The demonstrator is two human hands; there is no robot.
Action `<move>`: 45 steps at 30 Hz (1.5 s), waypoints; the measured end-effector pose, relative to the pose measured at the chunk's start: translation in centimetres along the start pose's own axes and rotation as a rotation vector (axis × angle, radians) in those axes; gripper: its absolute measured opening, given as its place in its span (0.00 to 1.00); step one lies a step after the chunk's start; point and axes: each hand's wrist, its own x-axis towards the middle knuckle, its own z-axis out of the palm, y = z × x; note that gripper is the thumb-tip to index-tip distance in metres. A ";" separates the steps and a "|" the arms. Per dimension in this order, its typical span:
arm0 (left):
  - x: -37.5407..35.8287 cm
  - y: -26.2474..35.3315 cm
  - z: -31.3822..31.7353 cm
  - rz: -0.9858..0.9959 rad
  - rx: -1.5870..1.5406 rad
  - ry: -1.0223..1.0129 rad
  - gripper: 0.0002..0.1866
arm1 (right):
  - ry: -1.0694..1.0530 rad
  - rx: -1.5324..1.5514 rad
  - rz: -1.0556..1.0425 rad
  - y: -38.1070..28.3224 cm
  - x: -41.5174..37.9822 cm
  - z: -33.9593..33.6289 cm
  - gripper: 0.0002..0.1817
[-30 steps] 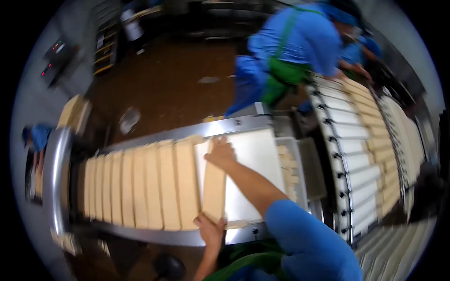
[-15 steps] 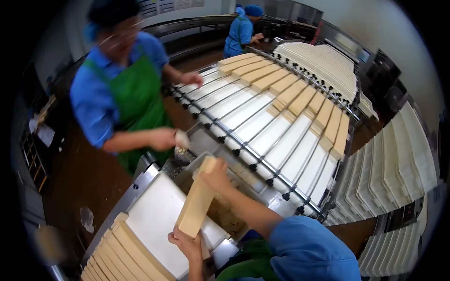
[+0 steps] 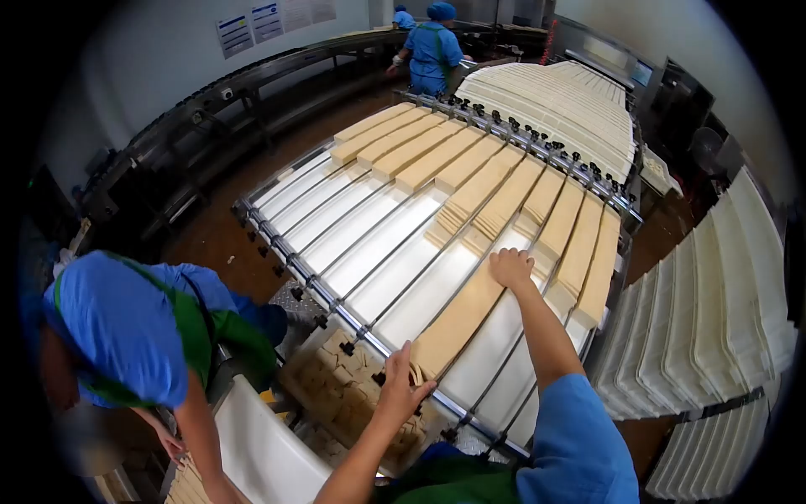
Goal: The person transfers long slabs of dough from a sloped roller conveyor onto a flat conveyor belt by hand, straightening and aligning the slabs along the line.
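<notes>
A long beige slab stack (image 3: 462, 323) lies in one lane of the white slotted table (image 3: 382, 290), between metal rods. At its near end my left hand (image 3: 403, 386) touches it, thumb and fingers apart around the end. My right hand (image 3: 512, 269) rests on its far end with the fingers bent over the edge; what the fingertips do is partly hidden. Farther up the lanes lie several similar beige stacks (image 3: 411, 160), some with uneven, stepped ends.
A co-worker (image 3: 126, 328) bends over a white surface (image 3: 264, 445) at the lower left. Below the table's front rail stands a bin of beige scraps (image 3: 336, 395). White stacked trays (image 3: 688, 311) stand at right. Another person (image 3: 432, 50) is at the back.
My hands and the slab stack have moved from above the bin onto the slotted table. The co-worker has gone from standing to bending at the lower left. The view has shifted.
</notes>
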 end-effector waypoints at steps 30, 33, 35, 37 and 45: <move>6.1 1.9 5.0 0.132 -0.001 0.153 0.36 | 0.583 0.250 -0.515 -0.6 -6.0 2.2 0.25; -1.4 -0.1 2.1 0.010 0.028 0.386 0.34 | 0.478 0.359 -0.664 -2.4 -11.6 3.0 0.22; -6.5 -1.4 0.1 -0.081 0.096 0.547 0.34 | 0.439 0.383 -0.732 -4.3 -14.7 3.2 0.22; -11.4 -1.9 -2.1 -0.217 0.089 0.686 0.36 | 0.344 0.427 -0.855 -6.7 -17.6 3.4 0.20; -28.4 -7.8 -8.2 -0.592 0.218 1.199 0.13 | 0.049 0.547 -1.437 -19.7 -30.5 5.7 0.16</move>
